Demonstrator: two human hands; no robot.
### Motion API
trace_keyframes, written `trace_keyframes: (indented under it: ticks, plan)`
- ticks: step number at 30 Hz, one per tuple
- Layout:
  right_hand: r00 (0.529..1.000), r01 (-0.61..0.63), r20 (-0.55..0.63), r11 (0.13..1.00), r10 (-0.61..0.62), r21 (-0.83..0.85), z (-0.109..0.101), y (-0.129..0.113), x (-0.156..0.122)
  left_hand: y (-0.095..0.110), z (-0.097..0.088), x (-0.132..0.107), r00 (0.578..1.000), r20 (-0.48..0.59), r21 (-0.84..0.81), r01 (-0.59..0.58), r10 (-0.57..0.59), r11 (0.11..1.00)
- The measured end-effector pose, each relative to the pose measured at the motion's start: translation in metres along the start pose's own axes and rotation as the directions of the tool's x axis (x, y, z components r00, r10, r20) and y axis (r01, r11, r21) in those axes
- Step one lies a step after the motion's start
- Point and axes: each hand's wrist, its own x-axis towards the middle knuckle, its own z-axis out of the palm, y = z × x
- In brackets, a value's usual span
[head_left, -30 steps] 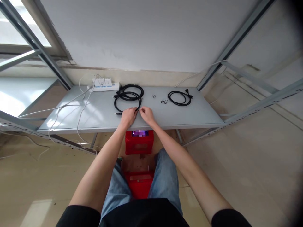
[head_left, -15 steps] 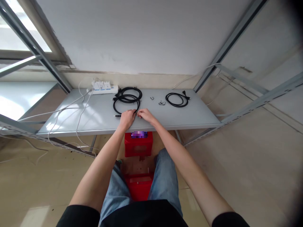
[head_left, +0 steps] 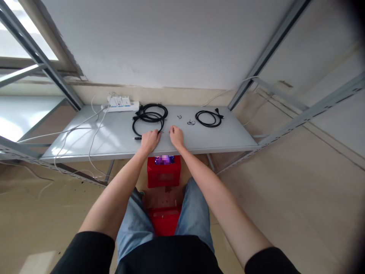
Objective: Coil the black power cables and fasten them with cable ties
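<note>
Right hand (head_left: 176,137) drawn away, left hand (head_left: 150,141) holding black cable (head_left: 133,126)

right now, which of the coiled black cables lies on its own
The coiled black cable toward the right end of the flat grey shelf; the other black coils overlap, beside the white power strip.
</note>
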Motion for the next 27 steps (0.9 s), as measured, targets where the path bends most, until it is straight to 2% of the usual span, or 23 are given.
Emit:
trace_keyframes:
  ticks: [3, 6, 10, 14, 16, 18, 21, 23, 25, 27]
  plan:
    - [1.000, 0.002, 0.022, 0.996, -0.001, -0.085, -0.001, -0.004, 0.000, -0.002, -0.012, 0.000, 0.996, 0.068, 0.059, -0.068, 0.064, 0.996]
    - [1.000, -0.001, 0.031, 0.992, 0.005, -0.127, -0.002, -0.005, 0.000, -0.015, -0.026, -0.004, 0.988, 0.092, 0.121, -0.133, 0.123, 0.984]
    - [1.000, 0.009, 0.025, 0.991, -0.005, -0.137, 0.000, -0.001, 0.001, -0.050, -0.038, -0.031, 0.972, 0.068, 0.189, -0.232, 0.223, 0.954]
    - [1.000, -0.006, 0.022, 0.990, 0.009, -0.141, 0.002, 0.000, 0.002, -0.089, -0.033, -0.070, 0.932, 0.048, 0.174, -0.362, 0.360, 0.916]
    - [1.000, -0.016, 0.023, 0.989, 0.020, -0.146, 0.002, 0.000, 0.002, -0.107, -0.028, -0.085, 0.876, 0.012, 0.130, -0.480, 0.483, 0.868]
    - [0.999, -0.022, 0.025, 0.989, 0.026, -0.149, 0.001, -0.001, 0.001, -0.120, -0.025, -0.094, 0.786, -0.032, 0.077, -0.614, 0.618, 0.785]
    - [0.999, -0.026, 0.030, 0.990, 0.030, -0.142, 0.001, -0.002, 0.001, -0.134, -0.028, -0.096, 0.644, -0.057, 0.063, -0.761, 0.763, 0.646]
    - [0.999, -0.025, 0.032, 0.991, 0.030, -0.133, 0.001, -0.002, 0.000, -0.140, -0.035, -0.092, 0.572, -0.028, 0.073, -0.817, 0.820, 0.573]
    - [0.999, -0.029, 0.032, 0.991, 0.034, -0.133, 0.001, -0.002, 0.000, -0.148, -0.044, -0.084, 0.537, 0.030, 0.083, -0.842, 0.843, 0.534]
    - [0.999, -0.036, 0.033, 0.990, 0.041, -0.137, 0.001, -0.002, 0.001, -0.158, -0.053, -0.073, 0.549, 0.090, 0.100, -0.835, 0.831, 0.541]
